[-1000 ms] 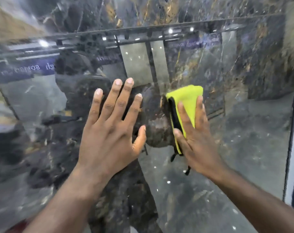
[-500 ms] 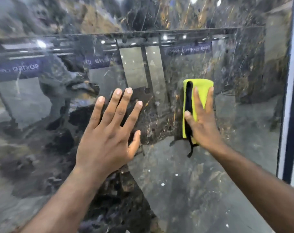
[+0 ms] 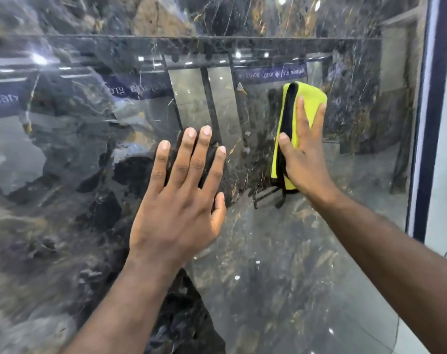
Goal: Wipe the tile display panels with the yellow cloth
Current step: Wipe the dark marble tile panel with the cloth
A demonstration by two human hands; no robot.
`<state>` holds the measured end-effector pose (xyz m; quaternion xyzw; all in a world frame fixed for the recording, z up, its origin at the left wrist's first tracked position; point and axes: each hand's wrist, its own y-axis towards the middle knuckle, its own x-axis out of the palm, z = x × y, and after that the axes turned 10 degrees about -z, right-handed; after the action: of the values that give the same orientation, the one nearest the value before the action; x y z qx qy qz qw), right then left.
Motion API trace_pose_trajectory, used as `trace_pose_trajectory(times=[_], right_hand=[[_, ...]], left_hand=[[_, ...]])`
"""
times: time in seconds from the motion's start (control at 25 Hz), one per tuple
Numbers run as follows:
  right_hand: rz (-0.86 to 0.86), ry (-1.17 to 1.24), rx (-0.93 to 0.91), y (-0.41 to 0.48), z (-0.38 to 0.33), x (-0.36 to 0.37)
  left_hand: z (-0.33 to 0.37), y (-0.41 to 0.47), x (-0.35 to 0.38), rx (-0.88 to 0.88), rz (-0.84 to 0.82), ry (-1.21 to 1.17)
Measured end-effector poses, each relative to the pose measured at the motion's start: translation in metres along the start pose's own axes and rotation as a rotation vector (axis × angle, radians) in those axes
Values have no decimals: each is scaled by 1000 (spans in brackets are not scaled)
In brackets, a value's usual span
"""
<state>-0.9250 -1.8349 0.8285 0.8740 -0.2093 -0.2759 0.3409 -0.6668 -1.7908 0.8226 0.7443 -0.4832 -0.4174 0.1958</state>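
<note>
Your left hand (image 3: 176, 200) lies flat on the glossy dark marble tile display panel (image 3: 281, 277), fingers straight and slightly spread, thumb out to the right. It holds nothing and only rests on the surface, left of centre.

Your right hand (image 3: 304, 159) is farther up and to the right, pressing the yellow cloth (image 3: 310, 98) against the same panel. Its fingers are stretched straight up over the cloth, and the thumb sits on the cloth's black-trimmed left edge. The palm pins the cloth rather than gripping it. The cloth is folded into a tall pad. Its yellow top shows above your fingertips, and its lower corner with a dark loop shows below your palm.

The cloth sits in the upper right part of the panel, near the dark blue frame strip (image 3: 426, 149) that runs down the right side. A horizontal seam above both hands separates this panel from the upper panel (image 3: 217, 14). The polished surface shows reflections of ceiling lights and signs with mirrored lettering.
</note>
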Motion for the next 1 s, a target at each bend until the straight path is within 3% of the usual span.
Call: trace_pose_trajectory(times=[0.12, 0.2, 0.32, 0.44, 0.52, 0.6, 0.76, 0.88, 1.0], right_hand=[[-65, -179, -225, -43, 7, 25], [-95, -150, -179, -52, 25, 19], [5, -18, -12, -4, 9, -2], [-7, -112, -165, -12, -13, 15], [-110, -165, -238, -50, -1, 27], [-147, -135, -206, -51, 17, 17], [-21, -42, -129, 4, -6, 5], [-149, -147, -293, -34, -1, 29], [-243, -182, -334, -40, 28, 10]], left_hand=[[2, 1, -1, -5, 3, -9], [1, -1, 1, 0, 15, 7], [-1, 1, 2, -4, 38, 9], [2, 1, 2, -24, 38, 12], [2, 0, 3, -22, 32, 32], [2, -1, 2, -35, 23, 35], [2, 1, -1, -34, -7, 57], [4, -2, -1, -52, 6, 64], [5, 0, -2, -57, 12, 54]])
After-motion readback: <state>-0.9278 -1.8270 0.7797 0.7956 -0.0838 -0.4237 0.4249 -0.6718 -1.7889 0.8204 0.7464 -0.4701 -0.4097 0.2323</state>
